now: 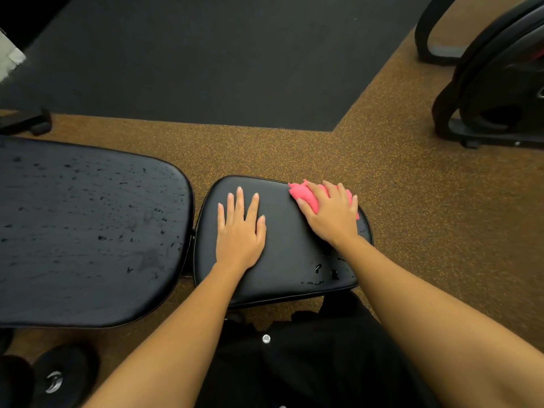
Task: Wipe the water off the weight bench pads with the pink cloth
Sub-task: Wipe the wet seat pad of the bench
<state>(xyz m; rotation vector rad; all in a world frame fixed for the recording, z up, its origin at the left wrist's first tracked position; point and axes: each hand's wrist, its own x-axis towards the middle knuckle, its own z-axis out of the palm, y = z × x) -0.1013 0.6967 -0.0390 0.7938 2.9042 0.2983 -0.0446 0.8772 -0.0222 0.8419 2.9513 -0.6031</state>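
Pink cloth point(309, 197), one, sits bunched at the far right corner of the small pad point(290, 257), clutched by the right grip point(332, 216); the left grip point(240, 231) lies flat there, holding nothing. The second, large pad point(88, 231) is wet.

left hand point(240, 231) flat, fingers spread | right hand point(331, 214) curled, grip on pink cloth point(306, 196)
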